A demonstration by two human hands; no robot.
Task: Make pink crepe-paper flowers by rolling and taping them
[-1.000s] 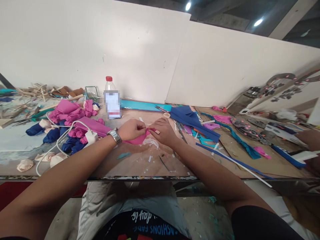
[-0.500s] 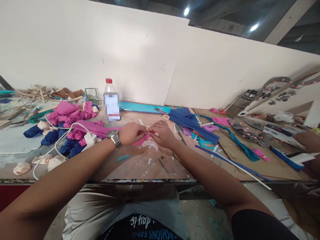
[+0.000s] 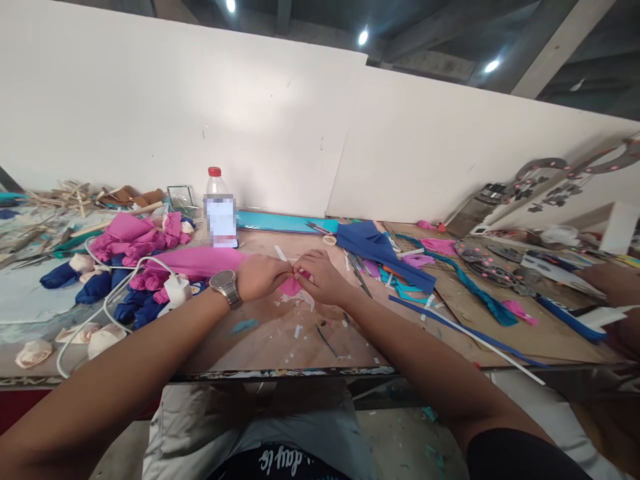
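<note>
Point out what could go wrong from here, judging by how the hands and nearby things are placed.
The left hand and right hand pinch the pink piece by the fingertips, so it might slip. The white plug sits close to the left forearm; a sideways sweep could knock it. The phone stands upright in front of the bottle, so a bump might topple it.
</note>
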